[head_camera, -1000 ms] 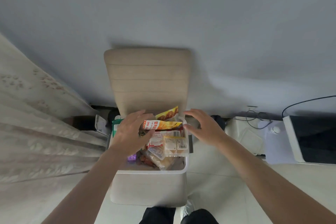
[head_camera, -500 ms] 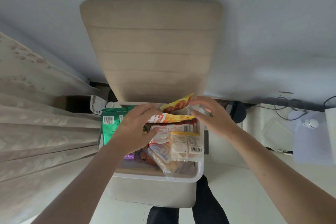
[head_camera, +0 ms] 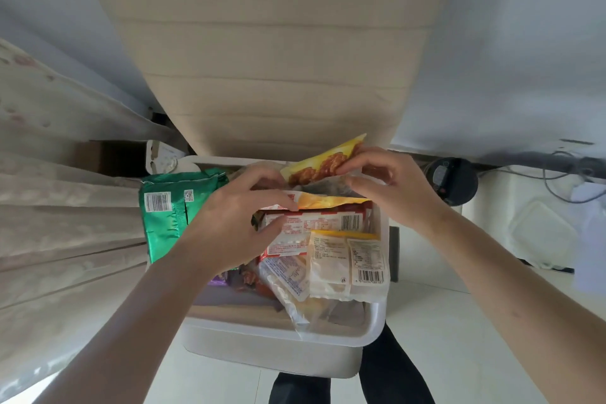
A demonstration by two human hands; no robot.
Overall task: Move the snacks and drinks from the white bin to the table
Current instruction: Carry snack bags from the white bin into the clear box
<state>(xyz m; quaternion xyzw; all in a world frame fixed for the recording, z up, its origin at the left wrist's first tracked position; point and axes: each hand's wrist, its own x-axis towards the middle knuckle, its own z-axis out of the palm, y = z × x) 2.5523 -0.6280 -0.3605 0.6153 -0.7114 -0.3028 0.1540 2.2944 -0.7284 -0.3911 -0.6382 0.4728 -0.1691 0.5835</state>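
In the bin (head_camera: pixel 278 338), right grip (head_camera: pixel 390 187) pinches a yellow pack (head_camera: pixel 323 162); left grip (head_camera: pixel 226 226) clasps an orange pack (head_camera: pixel 328 202); next, probably, lift both clear.

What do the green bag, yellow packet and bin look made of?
Green bag: likely metallised foil film, glossy; creases flash highlights.
Yellow packet: printed plastic film, probably; slight sheen, flexes.
White bin: apparently rigid moulded plastic, satin; smooth rounded rim.
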